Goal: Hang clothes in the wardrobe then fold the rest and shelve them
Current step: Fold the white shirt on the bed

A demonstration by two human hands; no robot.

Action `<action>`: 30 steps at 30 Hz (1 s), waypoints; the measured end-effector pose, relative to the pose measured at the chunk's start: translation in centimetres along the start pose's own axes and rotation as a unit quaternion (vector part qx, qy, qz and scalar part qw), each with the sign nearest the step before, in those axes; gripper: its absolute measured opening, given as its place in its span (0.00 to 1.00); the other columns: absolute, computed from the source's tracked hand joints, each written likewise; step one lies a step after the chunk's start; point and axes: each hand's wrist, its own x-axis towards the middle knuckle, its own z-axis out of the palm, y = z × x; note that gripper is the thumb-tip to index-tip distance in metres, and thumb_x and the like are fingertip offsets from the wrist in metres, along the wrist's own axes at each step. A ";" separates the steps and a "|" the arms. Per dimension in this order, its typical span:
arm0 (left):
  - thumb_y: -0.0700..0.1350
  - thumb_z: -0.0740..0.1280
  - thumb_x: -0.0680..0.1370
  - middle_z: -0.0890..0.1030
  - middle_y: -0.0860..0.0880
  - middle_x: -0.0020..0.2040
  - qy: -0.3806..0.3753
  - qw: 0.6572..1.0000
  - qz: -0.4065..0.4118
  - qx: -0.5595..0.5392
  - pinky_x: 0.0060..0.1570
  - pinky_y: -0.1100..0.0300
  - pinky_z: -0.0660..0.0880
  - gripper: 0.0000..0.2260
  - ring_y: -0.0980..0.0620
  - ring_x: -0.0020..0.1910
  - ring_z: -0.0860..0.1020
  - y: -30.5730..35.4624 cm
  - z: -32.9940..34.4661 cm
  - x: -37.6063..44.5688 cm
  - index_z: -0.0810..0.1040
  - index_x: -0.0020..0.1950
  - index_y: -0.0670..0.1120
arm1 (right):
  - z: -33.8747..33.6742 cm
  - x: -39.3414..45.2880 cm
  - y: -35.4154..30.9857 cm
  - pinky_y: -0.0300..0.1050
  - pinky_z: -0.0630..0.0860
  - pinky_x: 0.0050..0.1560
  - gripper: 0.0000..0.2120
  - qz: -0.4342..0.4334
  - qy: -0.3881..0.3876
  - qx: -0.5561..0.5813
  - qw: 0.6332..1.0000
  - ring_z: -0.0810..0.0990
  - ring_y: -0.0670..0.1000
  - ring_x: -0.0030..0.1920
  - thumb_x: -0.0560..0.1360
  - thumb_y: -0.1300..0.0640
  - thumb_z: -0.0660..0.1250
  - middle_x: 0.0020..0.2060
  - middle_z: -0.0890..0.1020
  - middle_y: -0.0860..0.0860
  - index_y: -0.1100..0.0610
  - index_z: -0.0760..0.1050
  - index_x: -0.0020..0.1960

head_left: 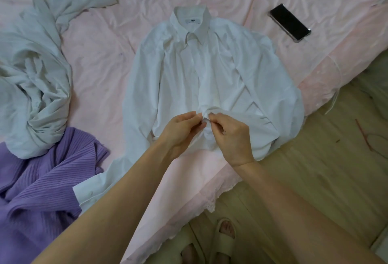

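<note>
Pink bed sheet (100, 58) carries a white shirt (178, 79) lying front up, collar pointing away, hem nearest the person, its length running near to far. Left hand (180, 132) and right hand (230, 135) pinch its lower front edges together.

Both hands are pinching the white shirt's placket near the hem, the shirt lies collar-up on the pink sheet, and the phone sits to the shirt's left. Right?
Not quite: the head view shows the phone to the right of the white shirt, beside its collar. The rest holds: left hand and right hand pinch the placket near the hem on the pink sheet.
</note>
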 end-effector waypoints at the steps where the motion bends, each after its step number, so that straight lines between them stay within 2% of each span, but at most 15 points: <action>1: 0.36 0.61 0.81 0.80 0.40 0.53 -0.005 1.000 -0.008 -0.005 0.61 0.59 0.75 0.09 0.48 0.55 0.79 0.0 -0.1 0.0 0.78 0.55 0.33 | -0.1 0.0 0.3 0.47 0.78 0.33 0.06 -0.028 0.002 -0.010 1.000 0.81 0.51 0.34 0.75 0.61 0.66 0.35 0.83 0.52 0.60 0.82 0.47; 3: 0.37 0.60 0.81 0.81 0.40 0.54 -0.002 0.999 -0.018 -0.028 0.60 0.59 0.76 0.11 0.49 0.54 0.80 -0.1 0.0 -0.1 0.78 0.57 0.33 | -0.2 0.0 0.7 0.47 0.78 0.31 0.07 -0.090 -0.006 -0.050 0.995 0.82 0.53 0.34 0.76 0.61 0.65 0.37 0.83 0.53 0.61 0.82 0.47; 5: 0.41 0.62 0.81 0.84 0.43 0.49 0.003 1.000 -0.017 -0.025 0.59 0.60 0.76 0.10 0.52 0.49 0.82 0.0 0.1 -0.2 0.80 0.54 0.36 | -0.2 0.0 1.1 0.46 0.78 0.29 0.05 -0.142 -0.019 -0.100 0.985 0.81 0.53 0.34 0.75 0.64 0.67 0.38 0.83 0.53 0.61 0.82 0.47; 9: 0.42 0.66 0.79 0.84 0.41 0.49 0.028 0.998 0.016 0.051 0.56 0.59 0.77 0.10 0.50 0.49 0.82 0.4 -0.1 0.0 0.82 0.51 0.36 | -0.3 0.1 1.4 0.47 0.78 0.32 0.08 -0.160 -0.039 -0.098 0.981 0.81 0.53 0.35 0.76 0.63 0.64 0.39 0.83 0.53 0.61 0.81 0.50; 12: 0.42 0.66 0.79 0.84 0.41 0.46 0.075 0.996 0.021 0.048 0.51 0.59 0.78 0.09 0.48 0.47 0.82 1.5 0.2 1.2 0.82 0.47 0.37 | -0.3 0.2 0.4 0.45 0.77 0.39 0.09 0.000 -0.089 -0.015 0.996 0.80 0.51 0.39 0.76 0.61 0.66 0.41 0.82 0.50 0.58 0.77 0.56; 14: 0.45 0.67 0.79 0.82 0.41 0.53 0.075 0.992 0.061 0.077 0.57 0.57 0.77 0.12 0.46 0.54 0.81 2.4 0.2 2.1 0.80 0.54 0.37 | -0.1 0.3 1.0 0.43 0.74 0.42 0.08 0.153 -0.138 0.007 0.979 0.78 0.49 0.40 0.75 0.58 0.68 0.40 0.79 0.46 0.56 0.74 0.53; 15: 0.48 0.68 0.78 0.80 0.43 0.59 0.089 0.979 0.101 0.152 0.60 0.57 0.75 0.15 0.47 0.59 0.79 2.6 -0.1 2.5 0.78 0.59 0.39 | 0.1 0.6 1.5 0.43 0.72 0.40 0.05 0.202 -0.143 -0.006 0.969 0.77 0.49 0.38 0.75 0.58 0.68 0.37 0.78 0.46 0.56 0.74 0.50; 17: 0.48 0.67 0.78 0.73 0.50 0.65 0.163 0.900 0.221 0.338 0.58 0.64 0.73 0.18 0.55 0.58 0.76 1.9 -1.4 1.7 0.71 0.66 0.45 | 0.3 1.9 2.2 0.41 0.68 0.38 0.03 0.263 -0.120 0.027 0.957 0.75 0.46 0.34 0.76 0.59 0.67 0.32 0.76 0.45 0.56 0.74 0.45; 19: 0.44 0.66 0.78 0.74 0.51 0.58 0.226 0.812 0.332 0.423 0.47 0.63 0.76 0.12 0.56 0.48 0.77 -0.2 -3.2 -0.6 0.71 0.62 0.47 | 0.4 3.7 2.0 0.36 0.73 0.40 0.03 0.317 -0.115 0.202 0.919 0.78 0.41 0.37 0.77 0.59 0.67 0.37 0.80 0.47 0.56 0.76 0.50; 20: 0.44 0.65 0.78 0.74 0.51 0.53 0.226 0.777 0.351 0.471 0.43 0.59 0.76 0.10 0.55 0.44 0.76 -1.7 -4.4 -1.5 0.72 0.58 0.47 | 0.5 4.2 2.0 0.34 0.75 0.44 0.06 0.333 -0.116 0.275 0.894 0.80 0.41 0.42 0.77 0.59 0.66 0.43 0.82 0.49 0.56 0.76 0.54; 22: 0.43 0.67 0.76 0.73 0.51 0.52 0.201 0.717 0.308 0.593 0.41 0.52 0.76 0.11 0.50 0.45 0.75 -5.1 -6.9 -3.0 0.71 0.56 0.46 | 0.2 3.3 2.2 0.36 0.76 0.51 0.07 0.332 -0.094 0.253 0.904 0.81 0.45 0.50 0.78 0.58 0.64 0.49 0.82 0.50 0.57 0.76 0.56; 24: 0.39 0.68 0.72 0.70 0.44 0.60 0.229 0.663 0.238 0.672 0.46 0.47 0.75 0.18 0.40 0.52 0.74 -7.7 -9.4 -3.5 0.69 0.60 0.42 | -0.7 -0.3 3.2 0.38 0.74 0.50 0.07 0.331 -0.036 0.094 0.938 0.80 0.49 0.51 0.77 0.63 0.64 0.48 0.80 0.50 0.58 0.74 0.54; 25: 0.38 0.68 0.70 0.68 0.40 0.63 0.262 0.646 0.203 0.687 0.50 0.44 0.74 0.23 0.36 0.55 0.73 -8.5 -10.2 -3.4 0.67 0.64 0.40 | -1.2 -2.5 3.9 0.41 0.73 0.50 0.09 0.342 -0.025 0.003 0.939 0.78 0.52 0.52 0.75 0.67 0.64 0.50 0.79 0.51 0.58 0.72 0.53; 27: 0.37 0.68 0.69 0.65 0.34 0.66 0.315 0.638 0.171 0.682 0.56 0.40 0.70 0.30 0.32 0.59 0.70 -9.1 -10.2 -3.0 0.64 0.70 0.39 | -1.8 -6.3 5.4 0.50 0.74 0.51 0.16 0.374 -0.069 -0.122 0.917 0.74 0.58 0.55 0.70 0.67 0.68 0.55 0.74 0.56 0.59 0.69 0.56; 30: 0.40 0.68 0.73 0.66 0.35 0.67 0.344 0.656 0.163 0.651 0.61 0.41 0.66 0.30 0.33 0.63 0.67 -8.3 -9.5 -1.3 0.62 0.73 0.40 | -0.4 -8.7 8.0 0.57 0.71 0.59 0.32 0.384 -0.202 -0.176 0.884 0.69 0.62 0.62 0.68 0.62 0.73 0.65 0.66 0.61 0.59 0.63 0.67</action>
